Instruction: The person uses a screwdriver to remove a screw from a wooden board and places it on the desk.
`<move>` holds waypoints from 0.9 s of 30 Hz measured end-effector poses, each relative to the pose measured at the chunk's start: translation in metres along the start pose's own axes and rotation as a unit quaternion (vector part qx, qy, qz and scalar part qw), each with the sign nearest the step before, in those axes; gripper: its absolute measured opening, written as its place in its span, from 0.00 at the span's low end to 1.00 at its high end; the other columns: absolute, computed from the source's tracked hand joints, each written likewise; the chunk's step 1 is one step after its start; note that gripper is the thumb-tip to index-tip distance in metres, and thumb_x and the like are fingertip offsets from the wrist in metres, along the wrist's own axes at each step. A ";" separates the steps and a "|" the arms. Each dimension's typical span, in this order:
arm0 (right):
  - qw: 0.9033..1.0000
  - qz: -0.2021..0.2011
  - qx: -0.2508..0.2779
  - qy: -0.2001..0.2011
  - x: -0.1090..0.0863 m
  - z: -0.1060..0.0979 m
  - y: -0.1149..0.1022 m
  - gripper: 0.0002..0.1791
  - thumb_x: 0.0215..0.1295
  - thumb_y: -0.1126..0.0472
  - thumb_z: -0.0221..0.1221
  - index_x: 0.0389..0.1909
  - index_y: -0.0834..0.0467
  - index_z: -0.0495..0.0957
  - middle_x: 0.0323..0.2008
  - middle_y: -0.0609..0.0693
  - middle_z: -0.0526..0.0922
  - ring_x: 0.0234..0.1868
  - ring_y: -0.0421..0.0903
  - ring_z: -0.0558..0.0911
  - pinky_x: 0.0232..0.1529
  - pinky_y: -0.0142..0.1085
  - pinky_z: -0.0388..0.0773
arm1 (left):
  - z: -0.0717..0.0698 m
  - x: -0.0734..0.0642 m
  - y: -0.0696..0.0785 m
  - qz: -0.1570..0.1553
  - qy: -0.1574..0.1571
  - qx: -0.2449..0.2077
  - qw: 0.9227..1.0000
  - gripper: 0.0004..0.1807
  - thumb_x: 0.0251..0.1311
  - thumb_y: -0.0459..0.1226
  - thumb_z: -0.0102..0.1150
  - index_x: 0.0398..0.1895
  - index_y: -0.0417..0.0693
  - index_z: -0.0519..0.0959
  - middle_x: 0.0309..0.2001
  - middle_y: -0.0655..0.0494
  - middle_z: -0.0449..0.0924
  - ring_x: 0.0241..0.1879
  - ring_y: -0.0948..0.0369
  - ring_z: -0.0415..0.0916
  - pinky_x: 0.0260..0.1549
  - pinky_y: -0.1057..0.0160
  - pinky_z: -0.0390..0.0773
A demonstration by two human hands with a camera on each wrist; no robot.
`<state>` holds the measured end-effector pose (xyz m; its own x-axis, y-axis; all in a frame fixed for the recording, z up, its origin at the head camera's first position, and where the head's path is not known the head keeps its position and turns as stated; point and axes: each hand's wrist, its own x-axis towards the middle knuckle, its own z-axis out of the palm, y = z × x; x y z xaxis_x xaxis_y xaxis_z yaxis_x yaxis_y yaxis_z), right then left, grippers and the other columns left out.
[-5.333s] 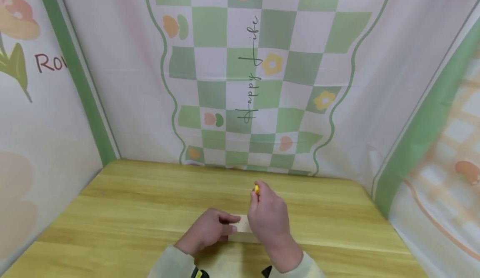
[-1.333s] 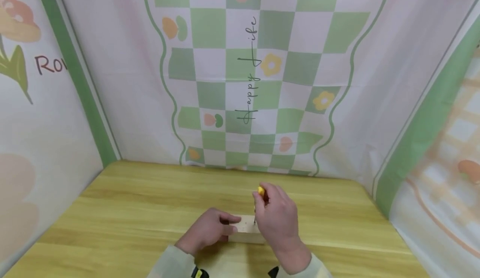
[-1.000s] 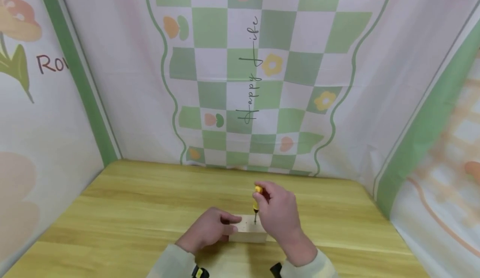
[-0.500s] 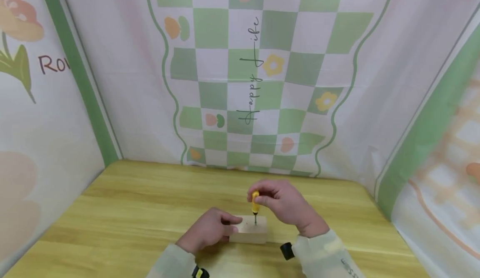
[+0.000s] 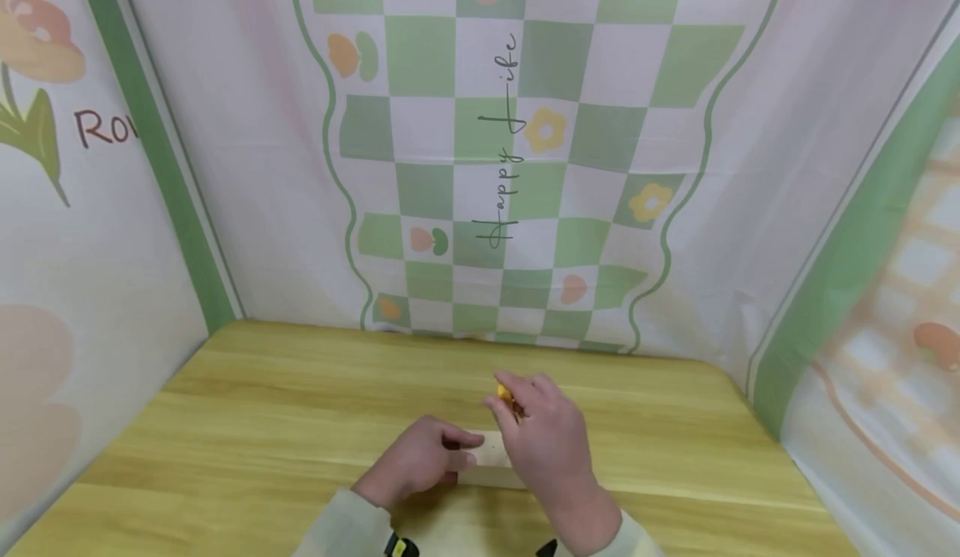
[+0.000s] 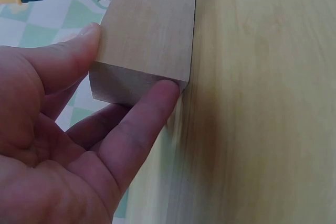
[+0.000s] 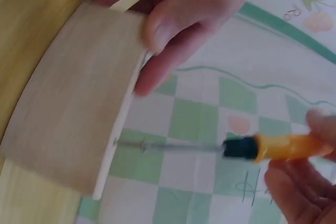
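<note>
A pale wooden block (image 5: 491, 475) lies on the table, small dark marks on its top face. My left hand (image 5: 423, 459) holds its left end, with the thumb along one edge in the left wrist view. A screwdriver (image 7: 283, 148) with a yellow handle and black collar stands upright over the block. My right hand (image 5: 551, 440) grips that handle near its top and covers the block's right end in the head view. At the shaft's tip a thin screw (image 7: 130, 144) meets the block's top face, part of its length still showing.
The wood-grain table (image 5: 300, 390) runs back to a hanging cloth (image 5: 420, 123) with green checks and lettering. Printed cloth panels stand at the left (image 5: 45, 273) and right (image 5: 900, 307).
My right hand, swung out to the right half a second ago, has turned back over the block's right end, now hiding the screwdriver shaft. The left hand and the block stay in place.
</note>
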<state>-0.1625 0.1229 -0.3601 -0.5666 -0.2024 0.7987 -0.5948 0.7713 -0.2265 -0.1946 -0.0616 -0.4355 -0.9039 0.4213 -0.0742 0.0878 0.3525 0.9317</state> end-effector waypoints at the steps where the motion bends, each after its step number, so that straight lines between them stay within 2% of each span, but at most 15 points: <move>1: 1.000 0.008 -0.002 0.003 0.000 0.000 -0.002 0.18 0.55 0.60 0.74 0.45 0.65 0.85 0.28 0.48 0.80 0.24 0.38 0.76 0.22 0.30 0.76 | 0.000 0.000 0.000 -0.002 0.001 0.001 1.000 0.13 0.61 0.35 0.68 0.50 0.50 0.87 0.52 0.57 0.83 0.43 0.60 0.79 0.36 0.58 0.83; 4: 0.999 0.029 -0.012 0.015 0.000 0.000 -0.005 0.17 0.58 0.63 0.72 0.43 0.69 0.82 0.30 0.54 0.83 0.26 0.43 0.81 0.25 0.35 0.81 | 0.000 0.000 0.000 -0.003 0.004 0.014 1.000 0.13 0.61 0.36 0.68 0.49 0.51 0.87 0.51 0.58 0.84 0.41 0.61 0.79 0.35 0.59 0.82; 8: 0.999 0.049 -0.008 0.017 0.001 -0.002 -0.006 0.11 0.60 0.66 0.70 0.40 0.68 0.83 0.30 0.54 0.84 0.26 0.44 0.82 0.26 0.37 0.82 | 0.000 0.000 0.001 -0.003 0.004 0.017 1.000 0.13 0.61 0.35 0.68 0.49 0.51 0.87 0.51 0.58 0.84 0.41 0.61 0.79 0.35 0.59 0.82; 11: 0.998 0.062 0.012 -0.005 0.004 -0.004 -0.005 0.10 0.61 0.66 0.69 0.41 0.67 0.84 0.31 0.54 0.85 0.27 0.43 0.83 0.28 0.36 0.82 | 0.000 0.000 0.002 -0.005 0.004 0.009 1.000 0.13 0.61 0.34 0.68 0.49 0.50 0.87 0.51 0.58 0.84 0.43 0.61 0.78 0.34 0.59 0.82; 14: 0.993 0.084 0.053 -0.057 0.009 -0.009 0.000 0.09 0.63 0.65 0.68 0.42 0.64 0.85 0.31 0.50 0.86 0.27 0.39 0.82 0.28 0.34 0.81 | 0.001 0.001 0.002 -0.006 0.002 0.000 1.000 0.13 0.61 0.34 0.68 0.49 0.49 0.87 0.51 0.58 0.84 0.44 0.61 0.79 0.34 0.60 0.83; 17: 0.979 0.105 0.117 -0.129 0.014 -0.015 0.012 0.08 0.65 0.63 0.67 0.44 0.59 0.86 0.31 0.43 0.85 0.26 0.36 0.80 0.27 0.32 0.79 | 0.001 0.002 0.002 -0.006 0.001 0.002 1.000 0.13 0.61 0.34 0.68 0.49 0.50 0.87 0.51 0.58 0.84 0.43 0.61 0.78 0.35 0.60 0.82; 22: 0.938 0.090 0.233 -0.242 0.020 -0.020 0.042 0.07 0.70 0.59 0.62 0.45 0.50 0.85 0.36 0.39 0.86 0.32 0.40 0.83 0.33 0.35 0.80 | 0.000 0.001 0.003 -0.005 0.005 0.025 1.000 0.13 0.60 0.36 0.69 0.49 0.51 0.87 0.50 0.56 0.84 0.40 0.61 0.78 0.34 0.60 0.82; 24: 0.919 0.096 0.271 -0.268 0.022 -0.021 0.052 0.07 0.72 0.57 0.60 0.45 0.48 0.85 0.37 0.40 0.86 0.36 0.42 0.83 0.38 0.38 0.81 | -0.001 0.000 0.003 -0.006 0.005 0.029 1.000 0.13 0.60 0.36 0.69 0.49 0.51 0.87 0.50 0.56 0.84 0.40 0.61 0.78 0.34 0.59 0.82; 25: 0.914 0.102 0.283 -0.273 0.022 -0.021 0.055 0.07 0.72 0.56 0.60 0.45 0.47 0.85 0.38 0.40 0.86 0.36 0.43 0.83 0.39 0.38 0.81 | -0.001 0.000 0.004 -0.006 0.006 0.029 1.000 0.13 0.60 0.36 0.69 0.49 0.51 0.87 0.51 0.55 0.84 0.40 0.61 0.78 0.34 0.59 0.82; 27: 0.908 0.116 0.302 -0.265 0.021 -0.020 0.058 0.08 0.73 0.56 0.59 0.46 0.48 0.85 0.38 0.42 0.86 0.37 0.44 0.83 0.40 0.39 0.81 | -0.001 0.000 0.004 -0.008 0.006 0.030 0.999 0.13 0.60 0.36 0.69 0.48 0.51 0.87 0.51 0.55 0.83 0.41 0.60 0.78 0.35 0.59 0.82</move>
<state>-0.1973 0.1752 -0.3453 -0.8168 -0.4615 0.3462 -0.5377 0.3915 -0.7467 -0.1943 -0.0610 -0.4312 -0.9106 0.4048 -0.0832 0.0987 0.4085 0.9074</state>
